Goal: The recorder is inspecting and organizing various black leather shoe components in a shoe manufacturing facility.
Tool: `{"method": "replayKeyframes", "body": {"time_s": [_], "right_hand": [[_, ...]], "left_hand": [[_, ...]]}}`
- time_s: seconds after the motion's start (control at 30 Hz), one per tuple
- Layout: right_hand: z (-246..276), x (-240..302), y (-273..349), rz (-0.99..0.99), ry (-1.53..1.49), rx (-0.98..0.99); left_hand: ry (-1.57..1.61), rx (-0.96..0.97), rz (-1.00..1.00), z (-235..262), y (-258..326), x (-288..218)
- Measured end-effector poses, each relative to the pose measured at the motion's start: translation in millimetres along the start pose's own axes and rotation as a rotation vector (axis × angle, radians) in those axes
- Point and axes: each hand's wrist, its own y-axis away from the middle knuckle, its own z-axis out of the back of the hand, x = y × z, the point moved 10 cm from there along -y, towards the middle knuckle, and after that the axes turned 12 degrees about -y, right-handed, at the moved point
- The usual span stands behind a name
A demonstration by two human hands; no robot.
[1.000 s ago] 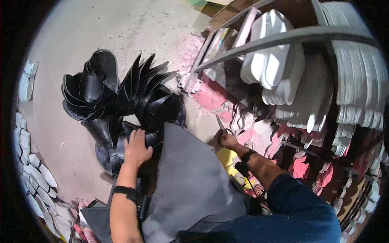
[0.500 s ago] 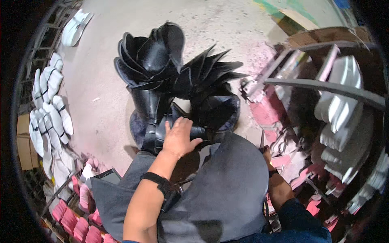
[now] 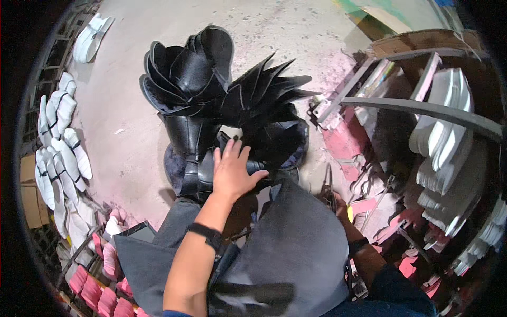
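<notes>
My left hand (image 3: 233,171) lies with fingers spread on a pile of shiny black leather boot uppers (image 3: 191,76), some showing dark fuzzy lining. The uppers are stacked in nested curves at the left, and pointed edges fan out at the right. My right hand (image 3: 340,207), low at the right and partly hidden behind the dark grey apron (image 3: 296,238), is closed on a slim, dark, pointed metal tool (image 3: 328,182). Its exact kind cannot be made out.
Bundles of white sole-shaped pieces (image 3: 55,169) are tied at the left. Pink pieces (image 3: 95,290) lie lower left. On the right, a metal rack bar (image 3: 422,108) crosses stacked white pieces (image 3: 441,132). Pale concrete floor (image 3: 121,100) lies beyond, with cardboard (image 3: 422,42) far right.
My right hand has come up and slightly left, bringing the dark tool into clearer view. My left hand stays on the black uppers, its fingers a little further forward. The whole view has shifted slightly.
</notes>
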Motion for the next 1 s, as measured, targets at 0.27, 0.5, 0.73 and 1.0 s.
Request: {"method": "replayKeyframes", "body": {"time_s": [0.27, 0.5, 0.73, 1.0], "right_hand": [[-135.2, 85.0, 22.2, -0.204, 0.327, 0.212], [-303.1, 87.3, -42.9, -0.379, 0.491, 0.594], [-322.9, 28.4, -78.7, -0.826, 0.555, 0.405], [-309.1, 21.7, -82.6, -0.333, 1.218, 0.531]], "left_hand": [[-0.026, 0.246, 0.1, -15.7, 23.3, 4.9], [0.052, 0.121, 0.024, -21.5, 78.5, -1.2], [0.384, -0.245, 0.407, -1.4, 78.6, 76.2], [0.373, -0.186, 0.592, -1.0, 73.2, 149.5]]}}
